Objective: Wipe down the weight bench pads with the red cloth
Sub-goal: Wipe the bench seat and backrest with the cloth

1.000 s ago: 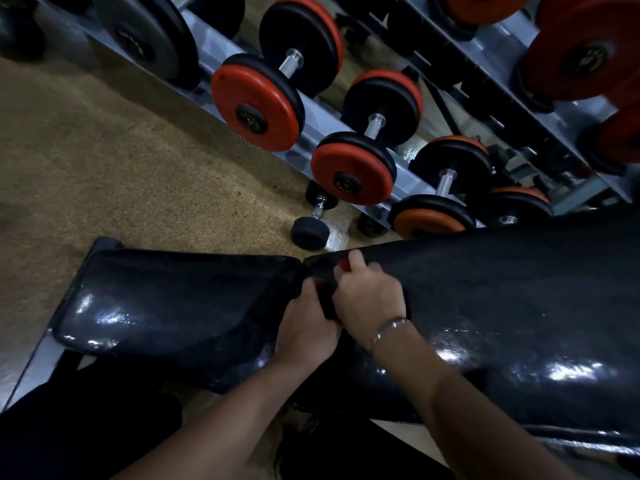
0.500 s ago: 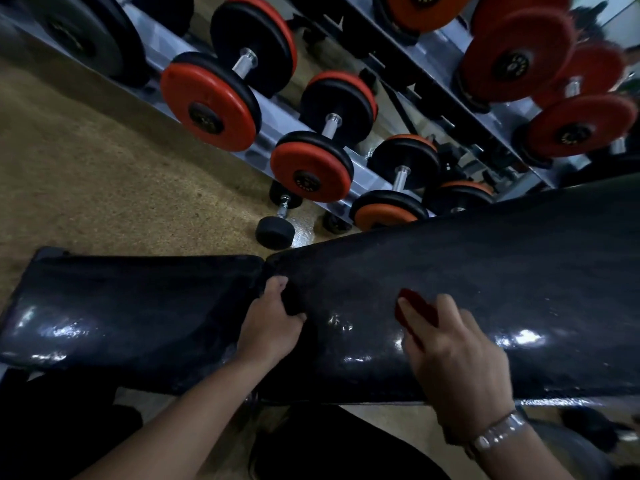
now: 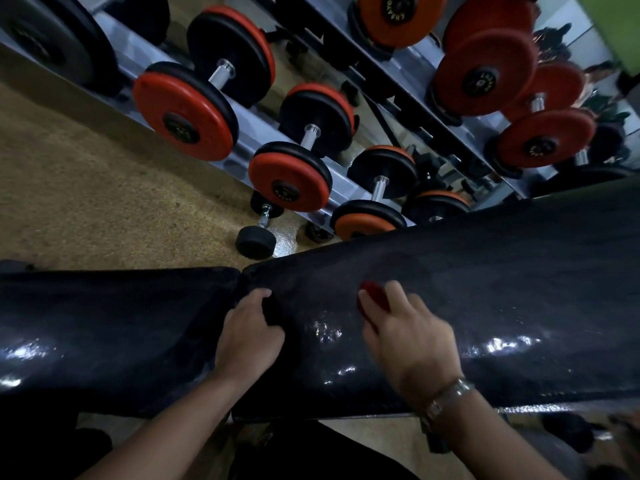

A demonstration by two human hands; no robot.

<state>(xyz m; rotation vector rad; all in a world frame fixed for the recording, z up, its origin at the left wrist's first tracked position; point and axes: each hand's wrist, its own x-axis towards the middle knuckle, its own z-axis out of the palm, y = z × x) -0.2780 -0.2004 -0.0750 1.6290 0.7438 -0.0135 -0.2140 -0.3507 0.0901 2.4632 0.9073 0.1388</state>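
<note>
Left hand grips the left end of the pad, fingers curled; right hand clutches the cloth against the pad.

Cloth on bench pad — rack behind

The bunched red cloth lies on the glossy black back pad, set end-to-end with the seat pad.
</note>
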